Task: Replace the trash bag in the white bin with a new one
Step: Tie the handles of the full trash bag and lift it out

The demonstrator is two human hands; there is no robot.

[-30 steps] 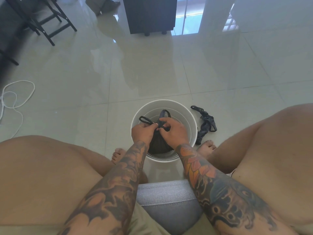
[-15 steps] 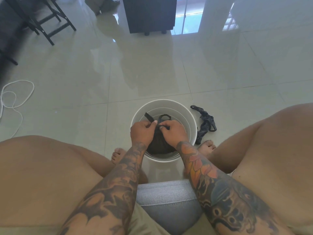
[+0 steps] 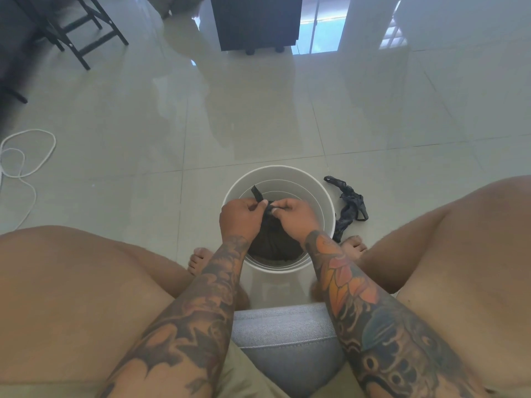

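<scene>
Just below the frame's centre, our left hand (image 3: 240, 218) and right hand (image 3: 294, 215) pinch the handles of the black trash bag (image 3: 273, 245) sitting inside the white bin (image 3: 327, 202). It looks soft, thin and light, so we judge the knotted handles the best hold. Right of the bin a spare black bag (image 3: 349, 208) lies crumpled.

Open floor (image 3: 258, 124) beyond white bin (image 3: 327, 196), crumpled black bag (image 3: 349, 206) just right, feet flanking

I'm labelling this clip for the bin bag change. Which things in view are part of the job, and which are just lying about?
Part of the job:
white bin
black bag in the bin
left hand and right hand, both gripping the bag's handles
crumpled dark bag on the floor, probably the new one

Lying about:
white cord
black chair
dark cabinet
</scene>
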